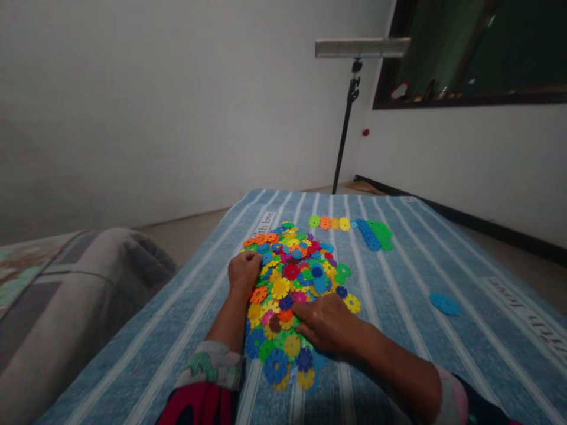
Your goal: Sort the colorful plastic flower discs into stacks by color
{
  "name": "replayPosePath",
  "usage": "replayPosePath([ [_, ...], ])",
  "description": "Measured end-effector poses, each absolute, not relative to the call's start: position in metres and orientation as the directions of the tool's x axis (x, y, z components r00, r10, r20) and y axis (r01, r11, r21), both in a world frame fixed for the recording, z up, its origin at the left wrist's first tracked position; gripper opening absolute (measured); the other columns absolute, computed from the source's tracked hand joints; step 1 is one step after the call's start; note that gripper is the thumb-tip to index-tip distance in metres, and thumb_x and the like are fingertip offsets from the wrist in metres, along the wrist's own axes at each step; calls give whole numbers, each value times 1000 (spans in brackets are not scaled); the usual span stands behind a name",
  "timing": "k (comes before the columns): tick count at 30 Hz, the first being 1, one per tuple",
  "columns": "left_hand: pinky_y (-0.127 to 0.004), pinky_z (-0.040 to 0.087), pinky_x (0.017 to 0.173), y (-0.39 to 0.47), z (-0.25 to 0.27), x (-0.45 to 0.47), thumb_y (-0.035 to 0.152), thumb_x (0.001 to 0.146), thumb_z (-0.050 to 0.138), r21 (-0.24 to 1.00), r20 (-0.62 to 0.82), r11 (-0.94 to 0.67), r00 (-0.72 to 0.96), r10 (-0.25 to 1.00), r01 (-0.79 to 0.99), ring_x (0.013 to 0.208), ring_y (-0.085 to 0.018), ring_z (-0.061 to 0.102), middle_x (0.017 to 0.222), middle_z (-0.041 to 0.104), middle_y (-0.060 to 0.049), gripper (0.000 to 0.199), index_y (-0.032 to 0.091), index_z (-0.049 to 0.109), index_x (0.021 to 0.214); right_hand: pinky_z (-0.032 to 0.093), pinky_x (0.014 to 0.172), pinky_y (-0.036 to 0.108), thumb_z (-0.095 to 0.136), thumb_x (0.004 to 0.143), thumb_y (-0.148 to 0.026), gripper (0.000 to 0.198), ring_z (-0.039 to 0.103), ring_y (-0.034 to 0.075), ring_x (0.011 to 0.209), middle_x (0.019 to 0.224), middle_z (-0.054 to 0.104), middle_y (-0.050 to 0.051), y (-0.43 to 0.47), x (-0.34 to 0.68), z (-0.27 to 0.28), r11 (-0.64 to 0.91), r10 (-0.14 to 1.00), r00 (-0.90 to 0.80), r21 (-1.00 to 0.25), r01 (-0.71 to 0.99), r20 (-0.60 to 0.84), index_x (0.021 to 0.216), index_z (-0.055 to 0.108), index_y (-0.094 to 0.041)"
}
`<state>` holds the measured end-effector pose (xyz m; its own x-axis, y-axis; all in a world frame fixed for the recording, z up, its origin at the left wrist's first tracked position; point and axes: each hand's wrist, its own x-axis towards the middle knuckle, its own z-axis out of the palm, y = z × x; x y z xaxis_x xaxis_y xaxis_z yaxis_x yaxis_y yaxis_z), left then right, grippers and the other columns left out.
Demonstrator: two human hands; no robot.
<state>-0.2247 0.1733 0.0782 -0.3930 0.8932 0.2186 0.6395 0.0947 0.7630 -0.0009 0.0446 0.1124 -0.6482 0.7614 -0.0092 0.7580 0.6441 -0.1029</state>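
A heap of flower-shaped plastic discs (280, 288) in many colours lies loosely spread over the middle of the cloth. At the heap's left edge, my left hand (244, 270) is closed, its fingers curled against the discs; whatever they hold is hidden. My right hand (330, 324) rests low over the heap's right side. Its index finger stretches onto the discs beside a pink one (300, 297) and a dark blue one (286, 303), with the thumb apart below. I see nothing gripped in it.
Beyond the heap runs a row of single discs (325, 223), ending at blue discs (368, 235) and green discs (380, 235). A blue disc group (445, 304) lies at right on the striped cloth (398, 330). Grey bedding (110, 295) is at left; a lamp stand (343, 141) rises behind.
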Motion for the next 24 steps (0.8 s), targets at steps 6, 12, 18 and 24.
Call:
replayPosePath([
  [6,-32,46,70,174,83,-226,39,68,54,754,195,123,-399,896,645,78,-24,66,75,72,-3,30,19,75,77,29,54,28,48,99,-29,21,67,19,68,83,75,7,52,1,105,736,676,-732,-34,676,88,98,65,-18],
  [12,-31,47,67,176,82,-230,40,67,56,752,223,107,-404,887,650,77,-24,66,75,72,-3,30,20,75,76,34,59,23,51,98,-29,25,63,13,65,76,72,2,81,35,111,684,730,-613,-328,651,304,82,67,-19],
  [18,-30,45,62,177,85,-231,42,66,57,766,186,133,-415,891,629,69,-23,64,67,70,-2,29,21,75,75,39,59,22,52,88,-25,26,57,13,56,56,61,-2,128,138,125,276,954,-112,-665,694,278,70,68,-18],
  [24,-31,45,61,175,92,-229,41,64,58,752,195,146,-430,882,643,69,-24,64,60,68,1,24,23,73,68,37,58,24,52,82,-25,27,54,14,51,47,56,-2,166,233,113,9,964,156,-613,790,215,59,63,-19],
])
